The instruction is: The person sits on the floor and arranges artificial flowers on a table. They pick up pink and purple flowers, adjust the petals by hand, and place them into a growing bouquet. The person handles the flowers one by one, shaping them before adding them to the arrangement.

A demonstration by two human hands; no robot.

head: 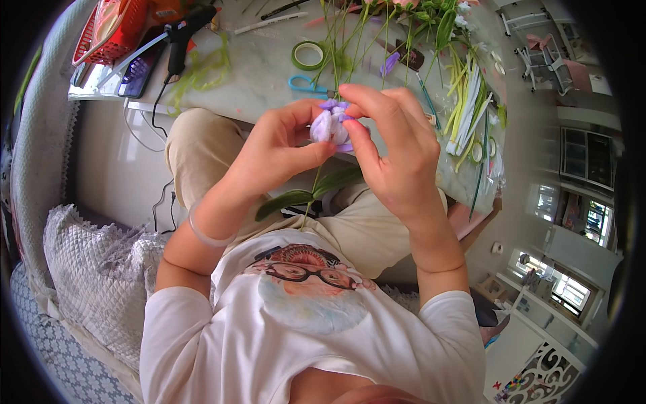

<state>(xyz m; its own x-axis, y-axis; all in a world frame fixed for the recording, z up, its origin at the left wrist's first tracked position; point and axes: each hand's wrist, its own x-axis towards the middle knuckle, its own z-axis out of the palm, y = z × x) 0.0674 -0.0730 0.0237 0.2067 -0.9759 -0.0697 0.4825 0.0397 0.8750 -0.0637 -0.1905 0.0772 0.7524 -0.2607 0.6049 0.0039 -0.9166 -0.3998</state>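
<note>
A purple and white fuzzy craft flower (330, 126) is held between both hands, just off the table's near edge. My left hand (280, 144) grips its left side, with the thumb below and the fingers behind. On its right side, the thumb and fingertips of my right hand (396, 139) pinch the petals. From under the flower a thin green stem (317, 177) runs down towards my lap, bearing two dark green leaves (335, 183). Beyond the hands lie blue-handled scissors (305, 85), partly hidden by my right hand. The flower's far side is covered by fingers.
On the marble-patterned table (252, 65) are a black glue gun (181, 43), a red plastic basket (103, 38), a phone (139, 70) and green tape (308, 55). Green and white pipe cleaners (467, 106) lie at right. Several green flower stems (353, 40) spread across the back. A cord (160, 108) hangs at left.
</note>
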